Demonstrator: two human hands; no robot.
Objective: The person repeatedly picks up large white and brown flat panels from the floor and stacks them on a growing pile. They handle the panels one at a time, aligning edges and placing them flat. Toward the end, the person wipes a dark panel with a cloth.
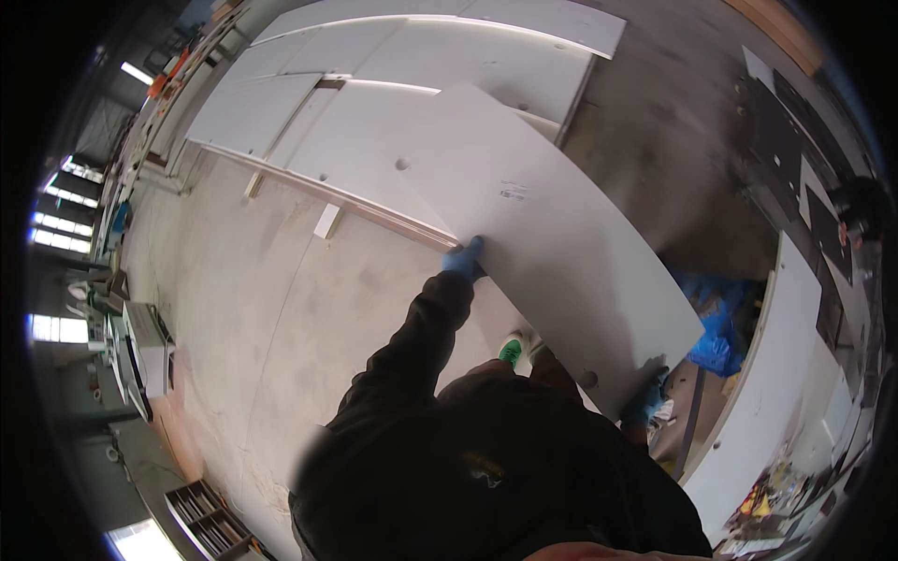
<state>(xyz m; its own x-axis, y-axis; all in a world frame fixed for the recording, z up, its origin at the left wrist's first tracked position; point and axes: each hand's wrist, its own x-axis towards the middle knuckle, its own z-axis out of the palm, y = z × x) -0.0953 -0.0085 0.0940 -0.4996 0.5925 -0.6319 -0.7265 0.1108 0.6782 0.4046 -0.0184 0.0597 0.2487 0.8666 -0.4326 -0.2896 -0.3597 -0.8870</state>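
A long, light-coloured flat board [561, 252] with round holes and a small printed mark stretches slantwise in front of me. My left hand [463, 258], in a blue glove, is closed on its left long edge about midway along. At the board's near end, my right hand [645, 397], also blue-gloved, grips the edge by the corner; part of its fingers is hidden. The far end of the board overlaps a low stack of similar white boards [374, 126], and I cannot tell whether it rests on them.
Small wooden blocks [327, 222] stick out from under the stack. To the right stand another white board [767, 355] and a crumpled blue plastic bag [718, 338]. Another person [856, 210] is at the far right edge. My green shoe [511, 350] shows below the board.
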